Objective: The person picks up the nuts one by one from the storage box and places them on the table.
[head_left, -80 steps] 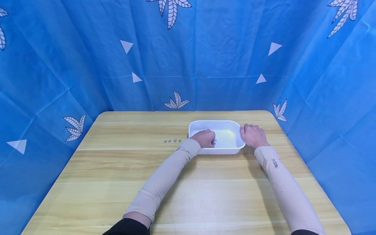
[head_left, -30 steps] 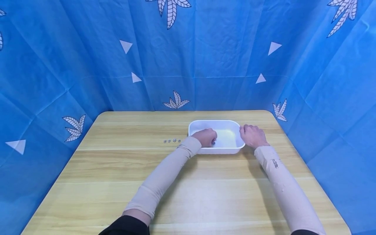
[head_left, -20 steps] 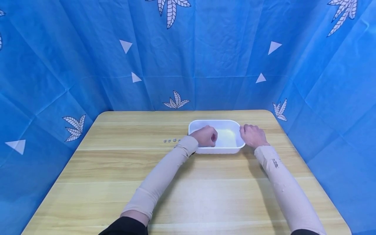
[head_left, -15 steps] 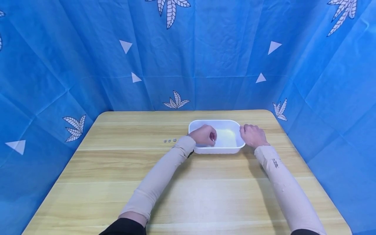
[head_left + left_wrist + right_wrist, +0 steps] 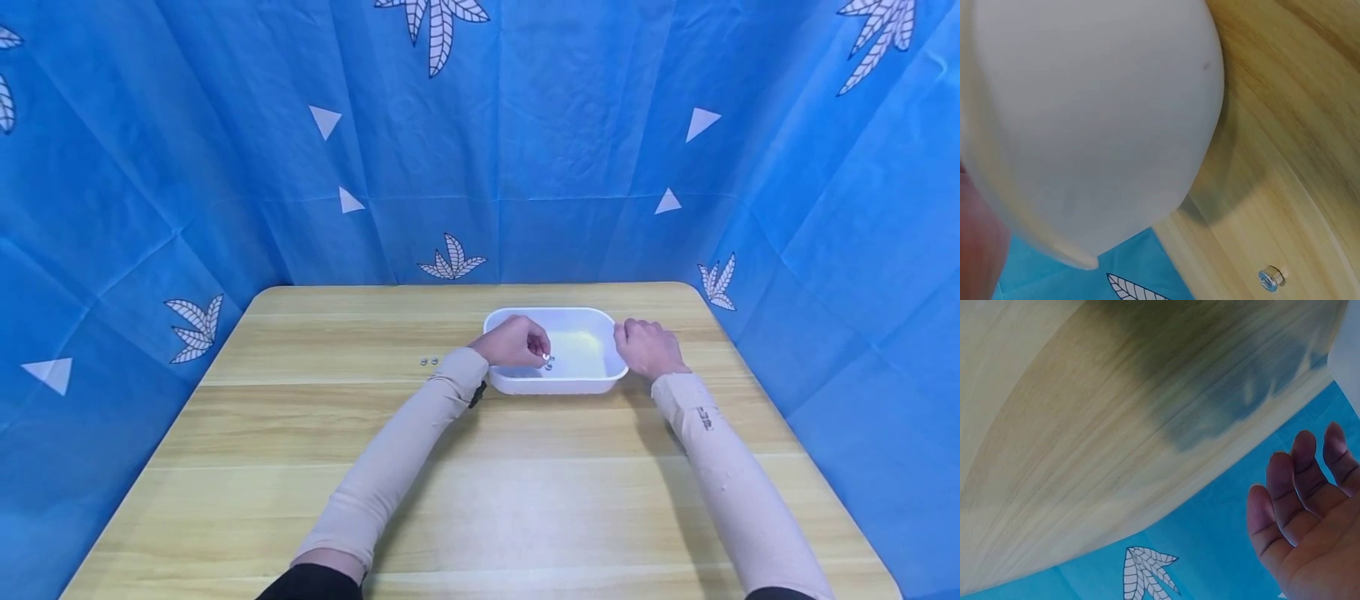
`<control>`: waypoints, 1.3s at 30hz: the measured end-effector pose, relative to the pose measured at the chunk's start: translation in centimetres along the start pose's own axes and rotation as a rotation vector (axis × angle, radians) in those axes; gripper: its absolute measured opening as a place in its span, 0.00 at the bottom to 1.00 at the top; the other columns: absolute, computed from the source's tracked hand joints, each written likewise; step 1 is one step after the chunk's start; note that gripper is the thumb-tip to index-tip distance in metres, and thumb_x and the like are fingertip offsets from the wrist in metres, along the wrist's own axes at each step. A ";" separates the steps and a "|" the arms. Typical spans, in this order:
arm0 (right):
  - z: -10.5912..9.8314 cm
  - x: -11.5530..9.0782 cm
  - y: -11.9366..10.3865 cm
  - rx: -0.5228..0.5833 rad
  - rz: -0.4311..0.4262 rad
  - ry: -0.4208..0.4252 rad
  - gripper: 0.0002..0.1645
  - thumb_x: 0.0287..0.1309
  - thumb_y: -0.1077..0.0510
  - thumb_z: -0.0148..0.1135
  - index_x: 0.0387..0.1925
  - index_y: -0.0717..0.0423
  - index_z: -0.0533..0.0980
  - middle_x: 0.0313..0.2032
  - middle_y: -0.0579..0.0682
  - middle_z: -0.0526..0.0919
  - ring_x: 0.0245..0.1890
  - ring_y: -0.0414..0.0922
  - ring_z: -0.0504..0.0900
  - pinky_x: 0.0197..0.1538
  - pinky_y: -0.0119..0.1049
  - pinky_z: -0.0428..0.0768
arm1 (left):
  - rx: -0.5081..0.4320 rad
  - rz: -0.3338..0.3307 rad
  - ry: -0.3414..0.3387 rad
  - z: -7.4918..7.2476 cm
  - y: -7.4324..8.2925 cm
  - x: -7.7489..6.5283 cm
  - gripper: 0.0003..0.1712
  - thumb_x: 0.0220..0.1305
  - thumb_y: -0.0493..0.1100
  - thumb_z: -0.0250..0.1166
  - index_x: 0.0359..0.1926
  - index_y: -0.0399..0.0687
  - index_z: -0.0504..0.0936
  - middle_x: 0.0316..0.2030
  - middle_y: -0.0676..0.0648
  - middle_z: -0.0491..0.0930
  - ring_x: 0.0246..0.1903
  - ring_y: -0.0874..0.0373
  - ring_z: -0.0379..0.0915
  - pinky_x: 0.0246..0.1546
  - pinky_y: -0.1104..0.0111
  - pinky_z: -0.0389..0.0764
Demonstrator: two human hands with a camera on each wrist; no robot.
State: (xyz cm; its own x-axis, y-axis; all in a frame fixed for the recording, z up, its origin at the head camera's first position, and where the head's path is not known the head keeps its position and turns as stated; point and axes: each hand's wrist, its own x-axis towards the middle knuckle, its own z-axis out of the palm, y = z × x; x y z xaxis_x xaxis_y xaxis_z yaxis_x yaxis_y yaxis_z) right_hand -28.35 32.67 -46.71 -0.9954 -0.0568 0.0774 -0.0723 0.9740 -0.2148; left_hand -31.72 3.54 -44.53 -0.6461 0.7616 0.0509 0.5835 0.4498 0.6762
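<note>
- While your left hand reaches over the near left side of the white bin, its thumb and fingers pinch a small metal piece at their tips.
- Just beside those fingertips, two more small pieces lie on the bin floor, to the right of your left hand.
- Your right hand holds the bin's right end, knuckles up at the rim; the right wrist view shows its fingers bent and spread, but not where the thumb presses.
- The bin sits upright between your hands, on the wooden table.
- Out to the left of your left hand, past its cuff, two metal pieces rest on the tabletop, side by side and apart from the bin.
- In the left wrist view, the bin's outer wall fills much of the space next to your left hand, and one round piece stands on the wood well away.
- Pale sleeves cover both your forearms, and a dark band shows beneath your left wrist.
- Beyond both hands hangs a blue cloth printed with leaves and triangles.
</note>
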 end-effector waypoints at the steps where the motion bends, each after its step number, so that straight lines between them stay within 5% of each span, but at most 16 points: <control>1: 0.0 0.0 0.0 0.001 0.002 -0.003 0.37 0.79 0.43 0.29 0.53 0.68 0.76 0.50 0.71 0.83 0.51 0.71 0.81 0.53 0.68 0.79 | -0.006 -0.001 0.003 -0.1 0.1 -0.2 0.04 0.57 0.32 0.72 0.36 0.39 0.88 0.33 0.45 0.88 0.31 0.64 0.78 0.36 0.78 0.81; 24: 0.1 0.0 0.0 -0.004 0.001 -0.008 0.38 0.79 0.43 0.28 0.55 0.70 0.76 0.51 0.71 0.82 0.51 0.72 0.80 0.53 0.69 0.79 | -0.083 0.007 0.071 -2.2 0.2 -2.3 0.04 0.58 0.34 0.73 0.35 0.41 0.88 0.32 0.46 0.88 0.32 0.61 0.80 0.38 0.74 0.83; 39: 0.0 -0.1 -0.2 0.004 0.001 -0.021 0.38 0.80 0.43 0.28 0.56 0.70 0.75 0.52 0.72 0.82 0.52 0.72 0.80 0.54 0.69 0.78 | -0.149 -0.058 0.113 -4.3 -0.5 -4.8 0.04 0.58 0.35 0.72 0.36 0.42 0.88 0.33 0.46 0.87 0.34 0.58 0.79 0.37 0.72 0.83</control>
State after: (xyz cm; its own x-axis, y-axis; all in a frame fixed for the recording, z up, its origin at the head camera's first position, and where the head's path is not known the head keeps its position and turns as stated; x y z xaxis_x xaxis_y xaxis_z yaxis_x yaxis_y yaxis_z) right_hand -28.22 32.44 -46.70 -0.9966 -0.0601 0.0567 -0.0711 0.9732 -0.2188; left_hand -31.04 -2.38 -41.97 -0.7323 0.6757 0.0851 0.4699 0.4109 0.7813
